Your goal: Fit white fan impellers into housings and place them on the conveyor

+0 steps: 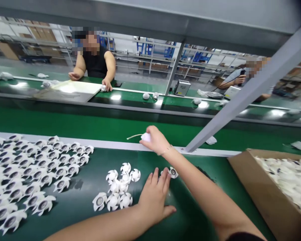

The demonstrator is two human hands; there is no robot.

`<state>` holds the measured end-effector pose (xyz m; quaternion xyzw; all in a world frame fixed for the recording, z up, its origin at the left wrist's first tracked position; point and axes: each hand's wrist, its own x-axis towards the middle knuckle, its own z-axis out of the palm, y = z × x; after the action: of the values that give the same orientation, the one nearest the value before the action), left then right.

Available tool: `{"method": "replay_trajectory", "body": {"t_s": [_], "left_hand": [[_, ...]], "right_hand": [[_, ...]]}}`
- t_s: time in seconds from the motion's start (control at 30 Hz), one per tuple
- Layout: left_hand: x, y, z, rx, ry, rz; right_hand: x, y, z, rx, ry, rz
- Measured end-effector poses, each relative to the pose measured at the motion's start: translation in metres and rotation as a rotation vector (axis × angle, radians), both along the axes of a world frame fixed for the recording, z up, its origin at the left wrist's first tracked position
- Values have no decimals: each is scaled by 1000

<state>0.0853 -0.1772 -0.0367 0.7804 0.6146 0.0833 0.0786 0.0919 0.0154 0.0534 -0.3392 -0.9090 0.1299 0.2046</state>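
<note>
At 12 o'clock, your right hand (155, 140) pinches a white piece (145, 137); your left hand (153, 196) lies spread beside a fan wheel (174, 172).

No readable text, brands, numbers or signs.

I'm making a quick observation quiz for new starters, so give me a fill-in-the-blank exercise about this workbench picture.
1. The right hand holds a small white part whose thin wire points toward the picture's ____ side.
2. The left hand is held palm ____.
3. The worktop under the white fan impellers is coloured ____.
4. The open cardboard box stands on the picture's ____ side.

Missing words: left; down; green; right.
</note>
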Motion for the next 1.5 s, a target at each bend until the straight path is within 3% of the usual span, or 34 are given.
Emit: {"method": "replay_trajectory", "body": {"t_s": [0.1, 0.2, 0.33, 0.57, 0.77, 1.13, 1.3, 1.4, 1.5], "left_hand": [[2, -7, -10, 51, 40, 33], [1, -11, -9, 74, 53, 17], [-3, -12, -5, 65, 22, -4], [-5, -12, -5, 47, 3, -1], [-6, -11, -1, 3, 9, -15], [-7, -10, -2, -28, -38, -11], [-10, -9, 1, -65, -64, -27], [-10, -10, 6, -65, -67, -11], [-11, -10, 7, -83, -91, -24]], "right_hand": [[81, -37, -3, 32, 184, -189], [146, -75, -28, 95, 299, -350], [179, -103, -66, 123, 350, -275], [160, -96, -82, 194, 297, -157], [156, -101, -100, 292, 282, -198], [150, -97, -93, 254, 200, -200], [112, -63, -87, 117, 66, -116], [83, -30, -79, 114, 3, -211], [72, 3, -69, 92, -82, -377]]}}
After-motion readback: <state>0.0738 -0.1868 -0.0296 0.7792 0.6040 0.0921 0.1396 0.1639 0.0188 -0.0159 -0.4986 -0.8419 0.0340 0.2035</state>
